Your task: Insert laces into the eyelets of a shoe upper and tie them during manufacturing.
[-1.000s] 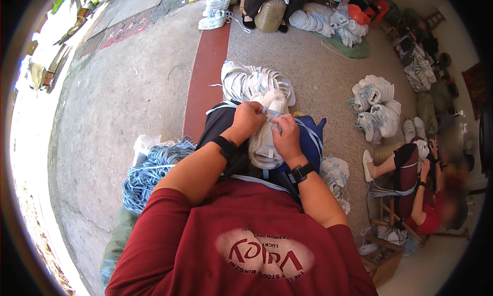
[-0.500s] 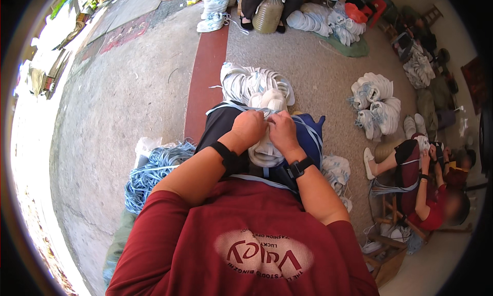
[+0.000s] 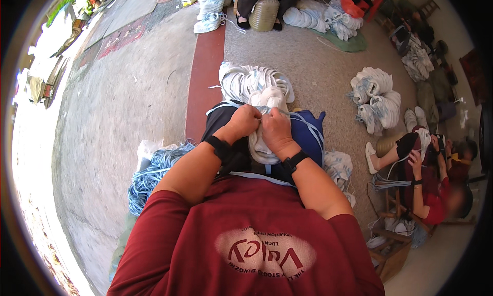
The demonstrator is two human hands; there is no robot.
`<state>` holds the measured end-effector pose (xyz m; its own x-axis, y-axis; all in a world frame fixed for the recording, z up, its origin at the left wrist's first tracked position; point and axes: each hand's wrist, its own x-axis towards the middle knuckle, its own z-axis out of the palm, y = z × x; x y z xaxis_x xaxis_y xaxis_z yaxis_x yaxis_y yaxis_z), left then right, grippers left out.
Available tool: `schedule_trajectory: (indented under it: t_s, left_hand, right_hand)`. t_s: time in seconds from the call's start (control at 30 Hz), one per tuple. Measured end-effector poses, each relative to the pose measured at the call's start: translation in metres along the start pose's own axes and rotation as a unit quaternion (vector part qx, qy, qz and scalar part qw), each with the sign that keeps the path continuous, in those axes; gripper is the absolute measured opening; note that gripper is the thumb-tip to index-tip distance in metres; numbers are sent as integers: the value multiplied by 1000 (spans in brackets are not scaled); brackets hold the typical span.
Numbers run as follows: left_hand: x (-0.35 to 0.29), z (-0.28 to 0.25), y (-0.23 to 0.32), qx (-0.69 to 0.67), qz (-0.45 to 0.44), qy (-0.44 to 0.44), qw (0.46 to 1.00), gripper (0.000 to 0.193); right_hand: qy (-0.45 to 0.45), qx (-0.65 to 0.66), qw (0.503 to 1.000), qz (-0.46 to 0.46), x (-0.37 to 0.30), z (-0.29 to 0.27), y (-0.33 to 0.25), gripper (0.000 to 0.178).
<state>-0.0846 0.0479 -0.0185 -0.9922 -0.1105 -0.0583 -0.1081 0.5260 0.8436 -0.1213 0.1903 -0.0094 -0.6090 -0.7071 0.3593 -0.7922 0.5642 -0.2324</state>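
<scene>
A white shoe [image 3: 263, 153] lies lengthwise across my lap, its toe end hard to tell under my hands. My left hand [image 3: 245, 122] is closed in a pinch at the shoe's opening, on a light blue shoelace [image 3: 304, 119] as far as I can see. From the other side my right hand [image 3: 277, 130] closes over the shoe, its fingertips partly hidden and close to the same lace. Loose lengths of lace trail over both of my thighs. Just beyond the shoe sits a stacked bundle of white shoes [image 3: 245, 76].
At my left lies a heap of light blue laces [image 3: 154, 175]. More white shoe bundles [image 3: 379, 101] stand on the floor at right, and another [image 3: 337, 167] is beside my right leg. A co-worker [image 3: 436, 198] sits at far right; another person's legs [image 3: 249, 8] show at top.
My hands have shifted slightly left, and my right hand has turned so more of its back shows. The co-worker's hands at right have moved also. The whole view has tilted a little.
</scene>
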Motion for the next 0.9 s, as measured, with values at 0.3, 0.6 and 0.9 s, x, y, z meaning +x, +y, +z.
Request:
schedule_trajectory:
  t_s: [0.3,0.6,0.9]
  left_hand:
    - [-17,-3,-4,-116,2,87,989,17]
    - [19,9,60,293,103,-101,945,15]
    - [-6,-3,87,397,26,-94,913,16]
  right_hand:
    - [38,183,982,1,-33,-69,8,5]
    - [20,638,763,102,-55,-61,11,16]
    - [155,719,645,208,-84,-63,44,19]
